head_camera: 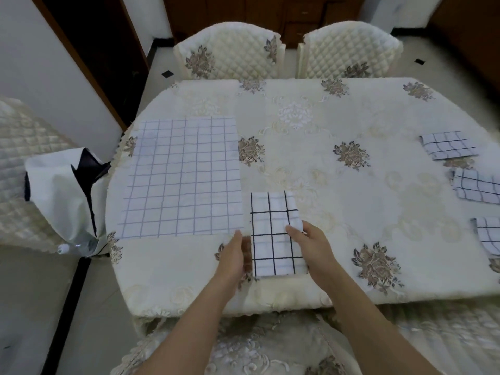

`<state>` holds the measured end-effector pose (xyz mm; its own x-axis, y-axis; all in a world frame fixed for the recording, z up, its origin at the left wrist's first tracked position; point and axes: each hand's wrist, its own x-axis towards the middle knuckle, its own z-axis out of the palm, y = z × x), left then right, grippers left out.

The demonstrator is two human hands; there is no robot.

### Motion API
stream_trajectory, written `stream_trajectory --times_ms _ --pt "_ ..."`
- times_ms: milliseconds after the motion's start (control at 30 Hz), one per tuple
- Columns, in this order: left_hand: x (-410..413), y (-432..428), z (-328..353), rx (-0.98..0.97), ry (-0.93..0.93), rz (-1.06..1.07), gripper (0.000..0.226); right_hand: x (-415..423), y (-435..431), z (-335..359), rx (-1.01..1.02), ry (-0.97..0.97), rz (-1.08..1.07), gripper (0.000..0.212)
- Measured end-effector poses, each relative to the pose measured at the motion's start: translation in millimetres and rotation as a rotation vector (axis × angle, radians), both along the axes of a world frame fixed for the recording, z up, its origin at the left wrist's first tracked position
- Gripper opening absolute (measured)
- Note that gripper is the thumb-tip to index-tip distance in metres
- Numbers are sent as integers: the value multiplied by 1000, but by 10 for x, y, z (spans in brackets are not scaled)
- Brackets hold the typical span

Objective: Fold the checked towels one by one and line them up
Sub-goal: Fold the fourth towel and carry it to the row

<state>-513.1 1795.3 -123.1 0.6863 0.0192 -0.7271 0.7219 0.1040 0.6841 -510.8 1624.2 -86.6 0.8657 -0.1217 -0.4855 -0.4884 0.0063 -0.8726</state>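
At the near edge of the table (176, 280), a folded towel (273, 239) lying flat. Left hand (234, 257) just beside its left side, fingers straight, holding nothing; right hand (311, 246) relaxed, fingertips resting on its right edge. Further left, an unfolded towel (184, 177) spread flat. Far right, a row of towels (477, 189), folded, apart.

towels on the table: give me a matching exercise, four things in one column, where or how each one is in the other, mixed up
Things:
1. big towel
2. dark-checked towel
3. three small towels
4. left hand

Places or states:
a. folded, in a row at the right edge of the table
b. open, beside the dark-checked towel's left edge
c. spread flat, unfolded, on the left side
d. folded, near the front edge, in the middle

Pairs: 1-c, 2-d, 3-a, 4-b
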Motion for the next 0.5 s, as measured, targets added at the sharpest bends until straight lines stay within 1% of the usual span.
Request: stream_trajectory --times_ms 67,133,200,267,300,367,400,500 --pt "19 -75 133 10 -33 -9 55 -73 -40 117 11 -21 -17 18" --pt "19 -162 243 48 -101 -84 59 -147 -87 200 -8 -40 -40 18" --pt "-13 -265 372 130 -224 -192 61 -223 -141 266 -29 -54 -77 17" --pt "-49 -396 504 206 -374 -240 46 -282 -209 283 -32 -51 -129 16" --pt "-67 -466 551 251 -442 -254 43 -316 -253 295 -33 -50 -149 15" --pt "-93 -599 602 345 -538 -288 46 -393 -337 370 -27 -68 -163 15" --pt "-102 -659 604 380 -567 -296 44 -431 -374 412 -23 -76 -175 17" --pt "-148 -837 627 469 -617 -360 38 -557 -480 534 -79 -70 -285 45"
